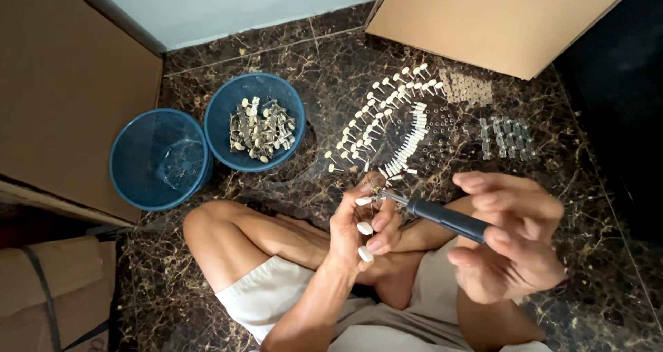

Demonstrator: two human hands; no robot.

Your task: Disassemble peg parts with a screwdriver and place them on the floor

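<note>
My left hand (359, 227) pinches a small metal part (375, 187) with a white knob, and two more white-capped pieces (364, 241) stick out between its fingers. My right hand (511, 234) grips a screwdriver (442, 216) with a dark blue handle, its metal tip touching the small part. I sit cross-legged on the dark marble floor (331, 69).
Rows of white-capped pins (387, 117) and clear plastic pieces (507, 136) lie on the floor ahead. One blue basket (228, 117) holds several metal parts (261, 129); another blue basket (128, 151) stands left of it. Cardboard boxes (69, 96) flank both sides.
</note>
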